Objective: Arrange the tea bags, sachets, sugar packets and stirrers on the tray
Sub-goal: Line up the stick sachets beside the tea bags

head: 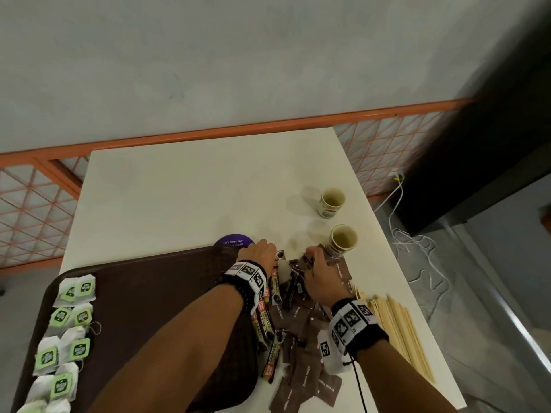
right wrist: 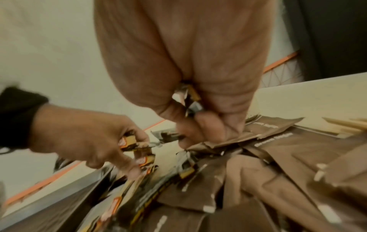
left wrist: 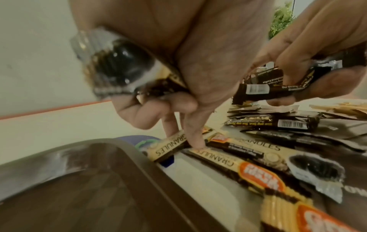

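A brown tray [head: 155, 293] lies at the table's front left, with green-tagged tea bags [head: 71, 323] lined along its left side. Just right of the tray lie gold-and-black coffee sachets [head: 265, 320], then a heap of brown sugar packets [head: 301, 368], then wooden stirrers [head: 399, 326]. My left hand [head: 262, 253] holds a few coffee sachets [left wrist: 119, 67] in its curled fingers, and one fingertip [left wrist: 196, 144] presses a sachet on the table by the tray rim [left wrist: 158, 169]. My right hand [head: 319, 272] grips a bunch of dark sachets [left wrist: 278, 84] over the sugar packets [right wrist: 288, 157].
Two paper cups [head: 332, 201] [head: 343, 239] stand on the white table beyond my right hand. A purple round sticker [head: 234, 241] shows at the tray's far corner. The table's right edge runs beside the stirrers, with a white cable [head: 417, 248] on the floor below.
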Motion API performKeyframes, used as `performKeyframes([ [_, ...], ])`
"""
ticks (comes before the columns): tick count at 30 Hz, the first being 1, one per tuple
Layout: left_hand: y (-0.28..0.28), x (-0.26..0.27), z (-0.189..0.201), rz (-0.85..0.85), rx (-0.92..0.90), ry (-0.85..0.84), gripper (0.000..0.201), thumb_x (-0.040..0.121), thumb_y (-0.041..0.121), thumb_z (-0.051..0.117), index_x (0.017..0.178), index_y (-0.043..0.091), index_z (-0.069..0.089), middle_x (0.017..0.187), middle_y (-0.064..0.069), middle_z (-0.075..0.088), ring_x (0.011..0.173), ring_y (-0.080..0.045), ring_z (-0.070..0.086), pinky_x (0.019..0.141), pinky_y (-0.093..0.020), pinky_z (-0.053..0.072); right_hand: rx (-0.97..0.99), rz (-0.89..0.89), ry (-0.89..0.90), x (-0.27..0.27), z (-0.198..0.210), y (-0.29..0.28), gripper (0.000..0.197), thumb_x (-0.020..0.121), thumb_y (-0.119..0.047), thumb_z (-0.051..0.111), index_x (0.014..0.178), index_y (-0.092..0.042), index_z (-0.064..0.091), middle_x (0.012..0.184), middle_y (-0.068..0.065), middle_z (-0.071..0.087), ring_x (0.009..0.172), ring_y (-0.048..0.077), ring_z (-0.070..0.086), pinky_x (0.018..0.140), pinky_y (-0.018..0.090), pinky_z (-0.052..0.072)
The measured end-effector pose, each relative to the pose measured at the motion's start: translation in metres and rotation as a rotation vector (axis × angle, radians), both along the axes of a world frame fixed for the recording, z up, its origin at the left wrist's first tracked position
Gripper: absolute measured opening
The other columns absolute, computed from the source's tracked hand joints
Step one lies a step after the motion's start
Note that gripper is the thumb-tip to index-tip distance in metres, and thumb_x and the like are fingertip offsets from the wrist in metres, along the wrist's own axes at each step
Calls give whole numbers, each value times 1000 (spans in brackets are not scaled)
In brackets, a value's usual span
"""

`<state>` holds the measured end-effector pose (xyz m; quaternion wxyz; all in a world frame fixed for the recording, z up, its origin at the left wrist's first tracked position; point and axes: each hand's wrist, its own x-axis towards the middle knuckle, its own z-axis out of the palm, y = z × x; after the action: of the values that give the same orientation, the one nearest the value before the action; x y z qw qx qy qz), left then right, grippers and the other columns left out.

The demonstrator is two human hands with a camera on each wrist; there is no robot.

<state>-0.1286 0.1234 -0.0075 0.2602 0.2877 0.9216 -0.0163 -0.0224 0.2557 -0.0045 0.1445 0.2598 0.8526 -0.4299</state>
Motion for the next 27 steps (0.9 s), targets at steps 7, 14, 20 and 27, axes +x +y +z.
performKeyframes([
  [7,-7,-8,17,301,356,-115,18,96,20,50,112,11,47,109,-16,62,100,-38,60,77,-43,51,129,-25,-79,2,-10,-23,40,96,-43,44,122,-14,33,115,23,64,105,39,62,87,45,49],
  [14,-64,16,44,854,878,-466,17,101,20,49,105,6,57,79,-1,73,76,-15,64,58,-17,45,179,-64,-146,9,-13,-26,91,69,-69,71,130,-11,36,127,12,60,114,31,60,86,37,50],
  [20,-119,61,45,1008,975,-621,13,101,14,50,109,6,57,75,-6,67,72,-16,66,66,-25,48,373,5,-210,1,-17,-30,34,84,-36,63,106,-9,58,109,13,67,100,33,64,80,39,55],
  [27,-158,87,50,1086,1142,-754,13,97,19,59,90,9,54,67,-2,53,49,-12,46,48,-24,42,197,85,-79,-5,28,-45,31,87,-28,62,59,-15,55,60,1,59,66,21,60,61,28,44],
])
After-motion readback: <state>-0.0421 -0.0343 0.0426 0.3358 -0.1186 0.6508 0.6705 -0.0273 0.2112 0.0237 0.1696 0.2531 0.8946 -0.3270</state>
